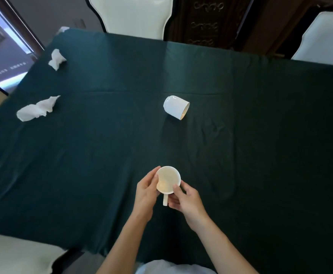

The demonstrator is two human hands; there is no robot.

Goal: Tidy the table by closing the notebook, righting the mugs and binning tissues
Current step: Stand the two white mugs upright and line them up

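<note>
A white mug [168, 179] stands upright near the table's front edge, mouth up, its handle pointing toward me. My left hand [147, 191] cups its left side and my right hand [184, 196] holds its right side and handle area. A second white mug [176, 107] lies on its side in the middle of the table, mouth facing right. Two crumpled white tissues lie at the left: one [37, 108] near the left edge, another [56, 59] farther back. No notebook is in view.
A dark green cloth [102, 145] covers the table. White chairs stand at the far side [132, 14], far right [325, 38] and near left [13, 254]. A dark wooden cabinet [203, 22] is behind. No bin is visible.
</note>
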